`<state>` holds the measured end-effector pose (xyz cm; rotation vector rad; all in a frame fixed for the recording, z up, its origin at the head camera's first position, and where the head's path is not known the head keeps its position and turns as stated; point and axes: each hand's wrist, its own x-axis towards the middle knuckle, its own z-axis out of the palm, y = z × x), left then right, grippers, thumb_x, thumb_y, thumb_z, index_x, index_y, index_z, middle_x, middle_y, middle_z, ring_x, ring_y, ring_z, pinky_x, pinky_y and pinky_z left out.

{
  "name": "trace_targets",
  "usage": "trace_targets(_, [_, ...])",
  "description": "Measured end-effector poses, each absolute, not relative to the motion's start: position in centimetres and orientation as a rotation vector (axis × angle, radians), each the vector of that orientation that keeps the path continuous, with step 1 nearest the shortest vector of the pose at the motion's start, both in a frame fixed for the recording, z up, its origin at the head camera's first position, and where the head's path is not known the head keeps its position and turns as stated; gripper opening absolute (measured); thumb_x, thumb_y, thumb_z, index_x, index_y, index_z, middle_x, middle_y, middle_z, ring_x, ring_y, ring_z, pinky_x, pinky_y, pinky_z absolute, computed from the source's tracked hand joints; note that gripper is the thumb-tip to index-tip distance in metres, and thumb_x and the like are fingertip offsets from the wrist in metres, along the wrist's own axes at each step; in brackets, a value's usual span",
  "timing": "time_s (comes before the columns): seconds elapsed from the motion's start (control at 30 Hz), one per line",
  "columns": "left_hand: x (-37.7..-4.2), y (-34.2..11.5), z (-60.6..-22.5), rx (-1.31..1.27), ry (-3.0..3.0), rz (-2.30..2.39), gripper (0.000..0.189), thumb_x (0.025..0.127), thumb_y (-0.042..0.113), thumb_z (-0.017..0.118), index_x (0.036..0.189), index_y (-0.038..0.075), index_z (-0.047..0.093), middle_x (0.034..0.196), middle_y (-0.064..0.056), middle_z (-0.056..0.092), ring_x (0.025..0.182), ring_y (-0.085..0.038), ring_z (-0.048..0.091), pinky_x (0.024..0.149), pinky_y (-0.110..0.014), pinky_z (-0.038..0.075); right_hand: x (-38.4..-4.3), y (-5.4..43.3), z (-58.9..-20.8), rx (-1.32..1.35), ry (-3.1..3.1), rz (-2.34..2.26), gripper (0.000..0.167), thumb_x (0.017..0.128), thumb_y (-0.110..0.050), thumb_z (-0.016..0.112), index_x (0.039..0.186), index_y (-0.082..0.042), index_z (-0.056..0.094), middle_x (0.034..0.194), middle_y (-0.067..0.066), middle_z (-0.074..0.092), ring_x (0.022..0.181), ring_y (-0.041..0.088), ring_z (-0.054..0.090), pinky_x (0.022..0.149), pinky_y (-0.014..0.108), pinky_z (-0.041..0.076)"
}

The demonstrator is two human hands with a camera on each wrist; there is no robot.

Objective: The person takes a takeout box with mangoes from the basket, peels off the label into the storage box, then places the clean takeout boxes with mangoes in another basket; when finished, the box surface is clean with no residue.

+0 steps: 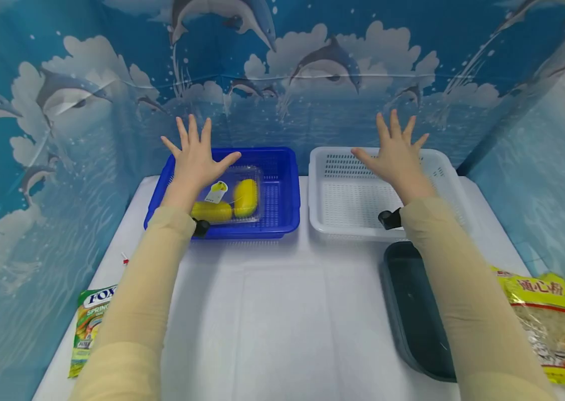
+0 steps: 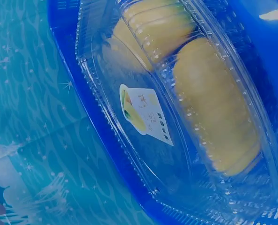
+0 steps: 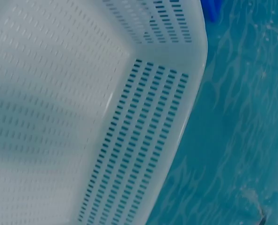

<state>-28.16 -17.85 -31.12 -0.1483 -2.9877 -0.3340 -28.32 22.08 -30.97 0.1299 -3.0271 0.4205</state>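
My left hand (image 1: 195,161) is held with fingers spread above the blue basket (image 1: 290,192), holding nothing. Inside that basket lies a clear plastic box (image 2: 143,185) with a label (image 2: 146,112) and two yellow, rounded foods (image 2: 216,105) in it. My right hand (image 1: 397,159), fingers also spread, hovers over the white basket (image 1: 332,192) and grips nothing. The white basket has slotted sides and a perforated floor, and nothing shows inside it in the right wrist view.
A dark grey tray (image 1: 415,312) sits partly under my right forearm. At the right lies a yellow-topped pasta bag (image 1: 553,328); at the left, a green FOX'S candy bag (image 1: 89,323) is partly behind my sleeve. A dolphin-print curtain (image 1: 282,111) surrounds the white table (image 1: 272,323).
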Motion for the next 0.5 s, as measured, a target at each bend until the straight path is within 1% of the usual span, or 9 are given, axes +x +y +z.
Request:
trace_targets(0.2, [-27.5,-19.0,-31.6,-0.125,-2.987,-0.370,0.104,0.088,0.079,0.038,0.159,0.017,-0.004,0.163,-0.019,-0.018,0.146,-0.040,-0.028,0.108,-0.077,-0.015,-28.1,20.0,-31.7,0.194,-3.011,0.454,0.095,0.094,-0.064,0.047,0.160,-0.015,-0.001,0.163,0.017,-0.015,0.143,0.048,-0.025,0.108,0.078,-0.013])
trace_targets(0.33, [-26.9,-19.9,-32.2,-0.090,-2.991,-0.435,0.106,0.087,0.080,0.039,0.160,0.015,-0.003,0.163,-0.019,-0.017,0.147,-0.040,-0.026,0.107,-0.077,-0.016,-27.9,18.1,-32.3,0.239,-3.012,0.474,0.094,0.094,-0.063,0.048,0.160,-0.016,0.000,0.164,0.016,-0.013,0.145,0.048,-0.023,0.109,0.077,-0.012])
trace_targets(0.43, [-26.4,-20.9,-32.6,-0.048,-2.989,-0.515,0.109,0.086,0.081,0.040,0.160,0.013,-0.002,0.163,-0.019,-0.017,0.148,-0.041,-0.023,0.107,-0.077,-0.017,-27.8,16.6,-32.7,0.289,-3.009,0.500,0.094,0.094,-0.063,0.050,0.160,-0.016,0.003,0.165,0.016,-0.010,0.146,0.048,-0.018,0.109,0.077,-0.009])
trace_targets(0.5, [-26.0,-21.7,-32.9,-0.015,-2.988,-0.564,0.109,0.085,0.081,0.040,0.160,0.013,-0.001,0.163,-0.019,-0.016,0.148,-0.041,-0.021,0.107,-0.077,-0.016,-27.6,15.5,-33.2,0.328,-3.004,0.520,0.093,0.094,-0.063,0.052,0.160,-0.016,0.006,0.165,0.016,-0.006,0.147,0.049,-0.014,0.110,0.078,-0.007])
